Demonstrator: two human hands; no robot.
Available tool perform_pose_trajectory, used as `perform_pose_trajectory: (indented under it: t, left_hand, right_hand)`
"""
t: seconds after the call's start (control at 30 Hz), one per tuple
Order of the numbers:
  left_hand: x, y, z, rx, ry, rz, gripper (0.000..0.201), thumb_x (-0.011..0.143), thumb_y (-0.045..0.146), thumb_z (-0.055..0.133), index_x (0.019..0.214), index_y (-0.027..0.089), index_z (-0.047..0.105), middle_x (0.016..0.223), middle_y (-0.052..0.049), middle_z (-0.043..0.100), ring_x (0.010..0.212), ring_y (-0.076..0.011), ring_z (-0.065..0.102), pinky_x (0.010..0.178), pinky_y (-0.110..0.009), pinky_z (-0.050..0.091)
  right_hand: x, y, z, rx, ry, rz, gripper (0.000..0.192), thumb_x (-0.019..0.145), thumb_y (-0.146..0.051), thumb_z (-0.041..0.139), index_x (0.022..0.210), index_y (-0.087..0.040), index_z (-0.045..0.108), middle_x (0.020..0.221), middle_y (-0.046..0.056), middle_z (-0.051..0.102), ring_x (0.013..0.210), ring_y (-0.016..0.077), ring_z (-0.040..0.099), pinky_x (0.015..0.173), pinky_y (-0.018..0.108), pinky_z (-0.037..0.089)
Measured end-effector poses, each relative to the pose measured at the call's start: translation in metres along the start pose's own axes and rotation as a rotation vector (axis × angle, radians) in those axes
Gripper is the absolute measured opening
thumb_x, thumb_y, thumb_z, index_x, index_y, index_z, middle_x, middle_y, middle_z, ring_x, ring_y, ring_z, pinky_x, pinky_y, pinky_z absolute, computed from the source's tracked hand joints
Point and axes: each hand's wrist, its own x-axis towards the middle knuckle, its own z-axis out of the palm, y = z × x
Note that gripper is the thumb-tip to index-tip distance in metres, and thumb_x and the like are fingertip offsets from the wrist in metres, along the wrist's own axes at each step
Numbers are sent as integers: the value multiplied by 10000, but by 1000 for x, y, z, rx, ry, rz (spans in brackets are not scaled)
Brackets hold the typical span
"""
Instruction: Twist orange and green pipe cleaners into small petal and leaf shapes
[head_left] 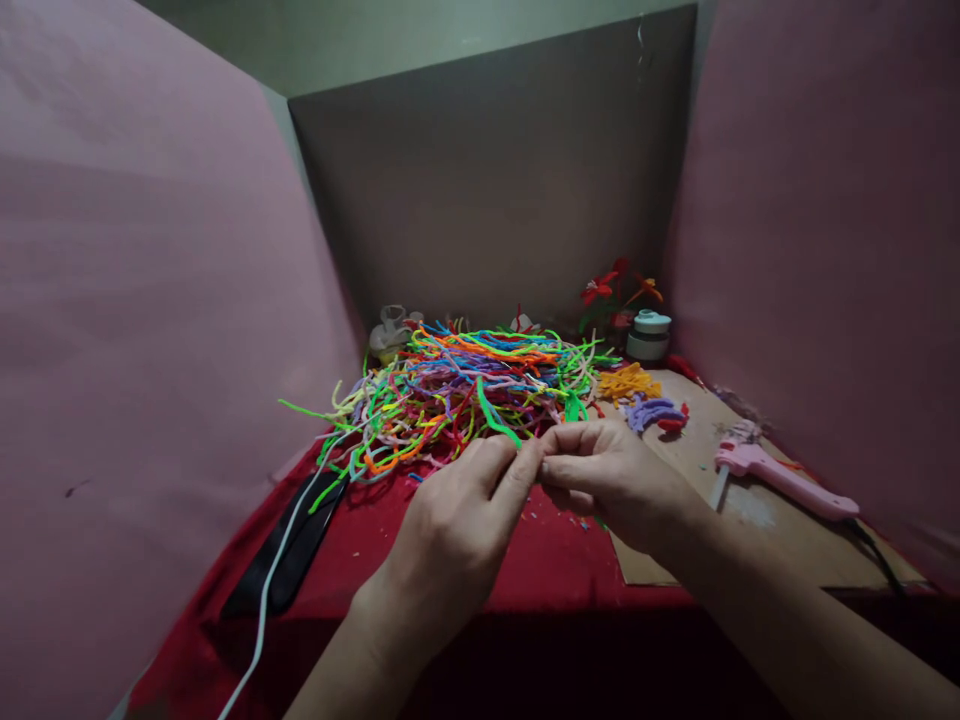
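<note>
My left hand (469,515) is closed in a pinch on a bright green pipe cleaner (495,420), which sticks up and away from the fingers. Against its fingertips presses my right hand (604,475), also pinching, with the thumb and forefinger meeting the left thumb. The part of the pipe cleaner between the two hands is hidden by the fingers. Just beyond both hands lies a big tangled heap of colourful pipe cleaners (457,375).
A pink hot glue gun (787,475) rests on a cardboard sheet (660,560), near orange pieces (630,383) and purple pieces (652,412). Behind stand red flowers (600,288) and a lidded jar (649,335). A white cable (274,570) crosses a black flat object (300,540) at left.
</note>
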Motion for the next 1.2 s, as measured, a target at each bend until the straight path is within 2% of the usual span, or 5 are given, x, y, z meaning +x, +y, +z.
perform_pose_trajectory:
  t: [0.63,0.8,0.9,1.03,1.2]
  left_hand:
    - [6,5,-13,37,-28,42,278,907,166,331,1021,137,583,976,-131,617,798,-171,600,650,-265,509]
    - [8,5,-13,59,-107,164,250,892,145,357,1006,91,574,789,-94,606,697,-164,552,587,-267,467]
    - [9,4,-13,-53,-157,66,231,878,133,368,884,126,599,678,-40,553,577,-124,461,509,-235,379]
    - [16,0,-9,-735,-222,-495,228,845,218,453,640,148,522,555,15,449,494,-71,382,456,-183,308]
    - [19,-8,9,-1803,-335,-1033,183,778,253,492,621,172,449,413,82,314,305,-28,145,295,-159,227]
  right_hand:
    - [0,-3,-14,102,-134,137,108,597,-185,665,606,-125,576,403,-73,393,363,19,252,378,191,135]
    - [3,0,-19,105,-180,179,72,598,-169,626,610,-129,567,398,-75,381,363,22,241,384,196,133]
    - [1,-2,-18,17,-160,134,109,614,-210,635,604,-138,553,412,-73,388,368,28,255,377,197,150]
    - [-8,-5,-9,-393,-33,-247,71,723,-187,577,672,-138,578,520,-38,482,447,51,365,430,199,263]
    - [-12,9,-3,-1129,233,-1131,115,801,-100,504,727,-134,586,653,39,586,607,119,480,576,263,363]
